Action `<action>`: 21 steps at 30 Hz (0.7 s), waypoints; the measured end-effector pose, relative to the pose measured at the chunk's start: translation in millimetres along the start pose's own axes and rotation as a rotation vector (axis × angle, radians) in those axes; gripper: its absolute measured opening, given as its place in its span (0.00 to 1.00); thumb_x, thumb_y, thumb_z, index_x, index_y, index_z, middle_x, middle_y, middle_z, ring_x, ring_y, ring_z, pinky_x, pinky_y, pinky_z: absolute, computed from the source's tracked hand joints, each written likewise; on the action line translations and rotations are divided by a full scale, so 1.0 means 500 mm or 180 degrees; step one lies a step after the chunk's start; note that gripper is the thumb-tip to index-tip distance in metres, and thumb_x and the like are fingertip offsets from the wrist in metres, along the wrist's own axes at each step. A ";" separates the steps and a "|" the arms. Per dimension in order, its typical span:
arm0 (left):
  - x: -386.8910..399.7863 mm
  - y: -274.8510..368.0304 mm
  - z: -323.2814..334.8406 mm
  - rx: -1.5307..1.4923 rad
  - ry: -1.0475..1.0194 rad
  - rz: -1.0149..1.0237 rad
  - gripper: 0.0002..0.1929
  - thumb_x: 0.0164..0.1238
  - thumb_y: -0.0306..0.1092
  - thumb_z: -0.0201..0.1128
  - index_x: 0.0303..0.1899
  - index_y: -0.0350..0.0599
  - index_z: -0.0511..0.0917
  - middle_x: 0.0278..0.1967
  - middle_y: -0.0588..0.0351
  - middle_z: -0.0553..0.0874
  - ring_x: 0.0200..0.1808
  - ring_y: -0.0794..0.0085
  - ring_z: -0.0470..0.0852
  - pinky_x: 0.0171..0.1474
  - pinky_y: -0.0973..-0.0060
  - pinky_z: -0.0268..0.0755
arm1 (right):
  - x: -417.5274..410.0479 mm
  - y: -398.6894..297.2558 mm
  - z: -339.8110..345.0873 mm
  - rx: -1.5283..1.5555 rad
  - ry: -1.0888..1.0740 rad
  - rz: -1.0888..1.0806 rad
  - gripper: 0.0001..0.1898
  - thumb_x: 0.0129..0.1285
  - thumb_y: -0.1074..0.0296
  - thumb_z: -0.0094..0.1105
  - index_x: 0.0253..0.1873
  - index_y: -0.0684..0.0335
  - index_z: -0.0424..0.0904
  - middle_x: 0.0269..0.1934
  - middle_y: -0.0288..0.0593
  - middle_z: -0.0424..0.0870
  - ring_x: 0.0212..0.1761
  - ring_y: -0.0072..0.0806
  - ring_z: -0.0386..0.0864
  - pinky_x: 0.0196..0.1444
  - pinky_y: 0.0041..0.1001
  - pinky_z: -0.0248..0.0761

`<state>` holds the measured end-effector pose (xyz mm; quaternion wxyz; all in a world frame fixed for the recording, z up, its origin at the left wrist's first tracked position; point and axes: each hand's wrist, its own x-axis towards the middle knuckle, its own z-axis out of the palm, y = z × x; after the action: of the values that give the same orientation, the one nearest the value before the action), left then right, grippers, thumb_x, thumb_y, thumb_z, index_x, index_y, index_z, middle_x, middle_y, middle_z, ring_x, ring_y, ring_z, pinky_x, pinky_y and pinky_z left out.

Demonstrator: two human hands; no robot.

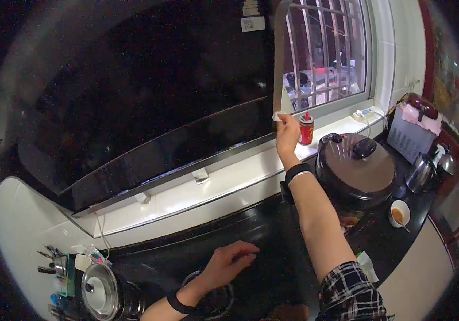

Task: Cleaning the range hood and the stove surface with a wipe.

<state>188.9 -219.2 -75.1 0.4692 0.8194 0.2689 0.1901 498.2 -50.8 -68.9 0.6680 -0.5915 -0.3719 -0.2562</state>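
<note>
My right hand [288, 138] is raised to the right end of a large black glossy panel [165, 100], which looks like a range hood. Pinched between its thumb and fingers is a small white piece of tissue or cloth [278, 116], touching the panel's lower corner. Just right of that hand stands a red can [306, 130] with red items poking out of its top, on the white window sill [249, 166]. My left hand [233, 263] hovers above the black countertop [269, 236], empty, its thumb apart from the bent fingers. A round stove burner ring [229, 301] lies partly beneath it.
A large electric pan with a brown lid [353, 164] sits right of my right arm. Beyond it are a steel kettle [421, 174] and a white bowl [399, 213] with a spoon. A glass-lidded pot [100, 291] and a green utensil rack [67, 275] occupy the left.
</note>
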 end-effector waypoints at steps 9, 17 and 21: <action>-0.003 0.004 0.010 -0.0077 0.0061 0.0229 0.10 0.60 0.31 0.57 0.43 0.42 0.75 0.30 0.58 0.80 0.30 0.80 0.77 0.36 0.81 0.70 | -0.035 0.026 0.001 -0.0328 -0.0369 -0.0409 0.05 0.49 0.77 0.56 0.34 0.64 0.75 0.30 0.47 0.75 0.35 0.43 0.72 0.38 0.37 0.64; -0.031 0.000 -0.008 0.0107 0.0264 0.0542 0.09 0.60 0.31 0.57 0.42 0.43 0.75 0.30 0.56 0.79 0.28 0.80 0.75 0.32 0.80 0.68 | -0.004 -0.068 -0.011 0.0434 -0.0394 -0.0204 0.07 0.52 0.74 0.55 0.38 0.66 0.74 0.31 0.52 0.76 0.35 0.46 0.74 0.38 0.38 0.66; -0.049 -0.017 -0.007 -0.0066 0.0112 0.0169 0.09 0.59 0.31 0.58 0.42 0.43 0.75 0.31 0.55 0.80 0.27 0.77 0.76 0.32 0.80 0.69 | 0.044 -0.131 0.031 0.0974 0.0288 0.0312 0.12 0.55 0.72 0.53 0.45 0.67 0.71 0.36 0.57 0.78 0.37 0.51 0.75 0.39 0.39 0.67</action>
<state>165.6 -228.7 -82.1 0.4677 0.8178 0.2533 0.2197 456.9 -44.5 -11.8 0.7780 -0.4883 -0.3467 -0.1900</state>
